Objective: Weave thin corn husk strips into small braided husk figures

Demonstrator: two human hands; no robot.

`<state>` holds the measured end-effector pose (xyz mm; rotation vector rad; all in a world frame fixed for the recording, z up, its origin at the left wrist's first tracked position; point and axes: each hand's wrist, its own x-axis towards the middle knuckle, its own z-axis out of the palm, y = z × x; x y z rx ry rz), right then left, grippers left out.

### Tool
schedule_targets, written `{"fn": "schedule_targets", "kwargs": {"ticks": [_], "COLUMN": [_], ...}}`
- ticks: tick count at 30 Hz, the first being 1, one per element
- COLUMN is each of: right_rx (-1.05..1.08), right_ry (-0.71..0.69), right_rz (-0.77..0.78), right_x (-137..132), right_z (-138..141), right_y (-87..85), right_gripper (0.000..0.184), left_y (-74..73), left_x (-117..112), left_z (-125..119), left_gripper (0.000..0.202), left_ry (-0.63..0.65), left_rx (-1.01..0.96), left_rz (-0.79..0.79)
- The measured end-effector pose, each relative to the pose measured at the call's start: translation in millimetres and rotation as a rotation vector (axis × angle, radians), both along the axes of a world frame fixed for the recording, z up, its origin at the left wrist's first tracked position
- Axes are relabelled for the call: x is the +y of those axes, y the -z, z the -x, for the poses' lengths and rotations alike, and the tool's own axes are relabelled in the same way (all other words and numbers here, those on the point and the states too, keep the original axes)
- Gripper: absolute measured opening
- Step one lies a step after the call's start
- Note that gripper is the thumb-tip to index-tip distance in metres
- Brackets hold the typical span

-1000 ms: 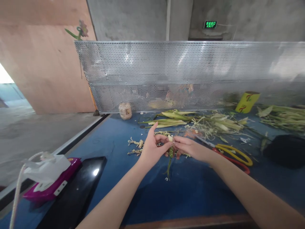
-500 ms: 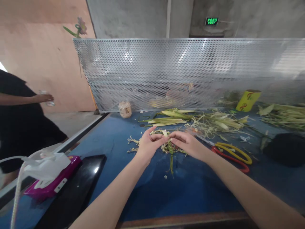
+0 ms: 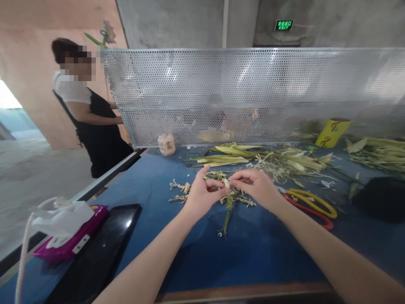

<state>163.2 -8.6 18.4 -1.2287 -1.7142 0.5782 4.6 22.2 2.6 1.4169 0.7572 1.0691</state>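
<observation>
Two hands meet above the one blue table [image 3: 262,253]: the left hand [image 3: 202,192] has thumb and fingers pinched on one green braid [image 3: 229,203] at its pale top; the right hand [image 3: 257,188] has its fingertips drawn together there, though I cannot tell their grip. One pair of scissors [image 3: 313,196] and one yellow tube [image 3: 333,133] sit rightward.

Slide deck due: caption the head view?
Left hand and right hand at the pale top of a green braided piece, over a blue table; scissors at right, green leaves beyond.
</observation>
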Motion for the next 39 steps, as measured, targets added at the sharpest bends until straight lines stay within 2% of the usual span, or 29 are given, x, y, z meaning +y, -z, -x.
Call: {"fn": "schedule_targets", "kwargs": {"ticks": [9,14,19,24,27,33,39], "right_rx": [0.11,0.098,0.041,-0.019,-0.066,-0.105,-0.156], "right_ry": [0.163,0.111,0.082,0.054,0.156,0.574,0.661], "right_rz": [-0.007,0.021,0.004,-0.016,-0.023,-0.036,-0.057], "right_x": [5.7,2.9,1.5,3.7,4.1,15.4,24.2], "right_z": [-11.2,-8.6,-6.5,-5.9,-8.0,-31.0,-48.8], "right_y": [-2.1,-4.6,-3.2,3.3,3.0,1.3,5.1], "right_gripper": [0.02,0.02,0.016,0.022,0.026,0.027,0.023], "left_y": [1.4,4.1,-3.6,-8.3,-9.7,-10.1,-2.7], "left_x": [1.1,1.9,-2.8,-6.6,-6.4,-0.5,5.5], "left_z": [0.5,2.3,1.8,0.3,0.9,3.6,3.7], "left_gripper": [0.093,0.088,0.082,0.081,0.078,0.072,0.073], "left_ry": [-0.009,-0.001,-0.02,0.037,0.015,-0.085,-0.088], "left_rx": [0.014,-0.013,-0.051,-0.108,-0.118,-0.146,-0.139], "left_rz": [0.005,-0.013,0.002,0.08,0.094,0.087,0.057]}}
